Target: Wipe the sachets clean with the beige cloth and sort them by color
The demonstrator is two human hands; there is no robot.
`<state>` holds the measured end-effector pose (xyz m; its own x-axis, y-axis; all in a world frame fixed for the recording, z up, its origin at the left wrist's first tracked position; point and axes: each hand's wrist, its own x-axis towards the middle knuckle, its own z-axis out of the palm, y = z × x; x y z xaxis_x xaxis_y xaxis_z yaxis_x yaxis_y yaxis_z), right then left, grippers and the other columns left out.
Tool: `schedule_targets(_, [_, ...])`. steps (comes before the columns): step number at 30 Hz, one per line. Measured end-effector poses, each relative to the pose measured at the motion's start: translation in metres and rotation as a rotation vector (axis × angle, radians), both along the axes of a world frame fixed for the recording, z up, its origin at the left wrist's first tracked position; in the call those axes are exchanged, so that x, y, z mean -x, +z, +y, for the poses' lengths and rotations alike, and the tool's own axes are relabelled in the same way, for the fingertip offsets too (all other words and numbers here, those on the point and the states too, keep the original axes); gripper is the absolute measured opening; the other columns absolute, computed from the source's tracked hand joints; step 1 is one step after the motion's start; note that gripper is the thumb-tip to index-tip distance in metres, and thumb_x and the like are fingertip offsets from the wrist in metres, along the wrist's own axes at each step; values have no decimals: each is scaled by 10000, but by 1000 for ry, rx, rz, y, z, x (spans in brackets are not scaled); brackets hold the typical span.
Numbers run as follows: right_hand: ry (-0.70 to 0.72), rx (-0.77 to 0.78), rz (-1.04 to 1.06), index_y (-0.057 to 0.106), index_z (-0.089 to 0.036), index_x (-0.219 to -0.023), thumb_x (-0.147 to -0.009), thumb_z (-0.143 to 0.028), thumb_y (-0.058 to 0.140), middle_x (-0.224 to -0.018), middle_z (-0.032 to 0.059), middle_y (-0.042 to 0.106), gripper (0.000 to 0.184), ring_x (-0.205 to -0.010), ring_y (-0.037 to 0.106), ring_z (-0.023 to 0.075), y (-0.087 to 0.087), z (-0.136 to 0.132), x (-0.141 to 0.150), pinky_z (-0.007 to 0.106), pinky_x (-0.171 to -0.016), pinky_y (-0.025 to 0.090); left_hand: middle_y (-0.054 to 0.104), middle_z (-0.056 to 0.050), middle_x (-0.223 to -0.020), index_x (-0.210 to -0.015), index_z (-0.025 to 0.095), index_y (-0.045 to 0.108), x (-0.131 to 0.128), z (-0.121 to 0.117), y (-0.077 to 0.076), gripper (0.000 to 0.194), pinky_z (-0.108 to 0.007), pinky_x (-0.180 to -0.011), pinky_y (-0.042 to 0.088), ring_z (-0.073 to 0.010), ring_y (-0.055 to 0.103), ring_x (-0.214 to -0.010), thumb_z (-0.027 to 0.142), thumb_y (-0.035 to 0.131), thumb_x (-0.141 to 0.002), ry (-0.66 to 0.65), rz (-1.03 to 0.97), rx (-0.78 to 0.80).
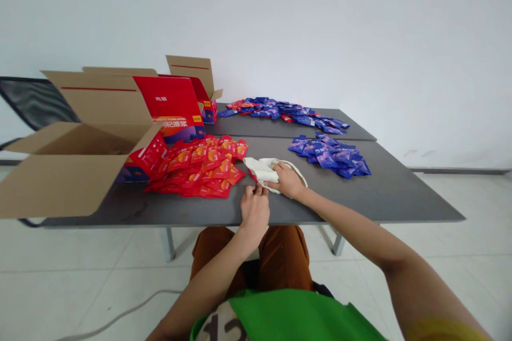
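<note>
A white cloth [260, 169] lies bunched on the grey table in front of me. My right hand [288, 181] is closed on it, fingers pressed into its folds. From under the cloth's left side peeks a strip of a red sachet [252, 176]; most of it is covered. My left hand [255, 208] is at the near edge of the cloth, its curled fingers pinching the end of this sachet, though the fingertips are partly hidden. Just left of the cloth spreads a heap of red sachets [204, 168]. To the right lies a pile of blue-purple sachets [330, 155].
On the left stands an open cardboard box [92, 141] with its flaps spread toward me. Behind it are red printed boxes [172, 106]. A mixed row of blue and red sachets [284, 110] lies along the back of the table [400, 197], near the wall.
</note>
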<state>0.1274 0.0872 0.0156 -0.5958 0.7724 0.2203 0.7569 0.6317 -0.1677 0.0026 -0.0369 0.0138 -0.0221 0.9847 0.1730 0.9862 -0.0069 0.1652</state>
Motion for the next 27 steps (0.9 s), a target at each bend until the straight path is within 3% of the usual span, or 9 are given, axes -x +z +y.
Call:
schedule_targets(4, [-98,28,4,616,-153,-1098,-802,-618,638,-1146,155,602,551,-1017,604,270,5,2,20,357,-854,474,627,-122,-1207,-1229,145,620,-4,0,2,422,-357,-831,444,-250,473,-1053,112,315,-939,26,54,-5])
schedule_targets(8, [-135,101,-29,623,-146,-1134,-768,-682,632,-1157,161,620,649,-1012,628,275,12,26,48,342,-850,475,607,-116,-1240,-1275,154,585,-5,0,4,453,-357,-824,434,-247,474,-1067,96,293,-933,31,105,23])
schedule_targets(11, [-191,142,-56,634,-141,-1140,-763,-709,611,-1153,171,629,682,-972,649,283,14,45,53,338,-818,482,597,-117,-1272,-1279,171,591,-3,-2,7,462,-381,-814,430,-270,477,-1081,100,294,-932,27,89,23])
schedule_targets(14, [-308,77,-40,641,-147,-1117,-790,-704,582,-1156,168,626,648,-987,643,293,11,50,38,346,-812,482,615,-106,-1270,-1240,196,633,0,-5,5,461,-400,-809,426,-277,495,-1047,110,302,-931,46,47,-22])
schedule_targets(17, [-407,-43,-4,634,-142,-1087,-814,-672,578,-1152,163,619,599,-1019,621,297,3,39,9,358,-823,477,647,-72,-1246,-1158,231,691,5,-11,-1,427,-397,-856,417,-257,507,-1044,111,373,-900,46,-60,-105])
schedule_targets(22, [-398,-79,27,632,-157,-1037,-830,-653,567,-1106,148,628,541,-973,615,278,-4,14,-33,357,-806,469,701,-89,-1102,-1019,190,716,4,-18,-1,337,-434,-991,362,-236,537,-1068,114,441,-841,127,-211,-204])
schedule_targets(25, [-396,-66,36,637,-163,-1022,-834,-630,578,-1097,145,630,507,-965,607,272,-4,7,-41,349,-804,457,638,-148,-1213,-1117,119,639,-7,-8,10,328,-432,-979,391,-274,478,-1214,161,477,-835,219,-200,-251])
schedule_targets(27, [-404,-63,39,642,-161,-1021,-841,-608,583,-1083,147,632,485,-957,606,270,-2,6,-39,344,-798,452,546,-210,-1337,-1240,57,542,-16,6,15,420,-472,-1007,384,-304,435,-1277,233,497,-861,275,-171,-260])
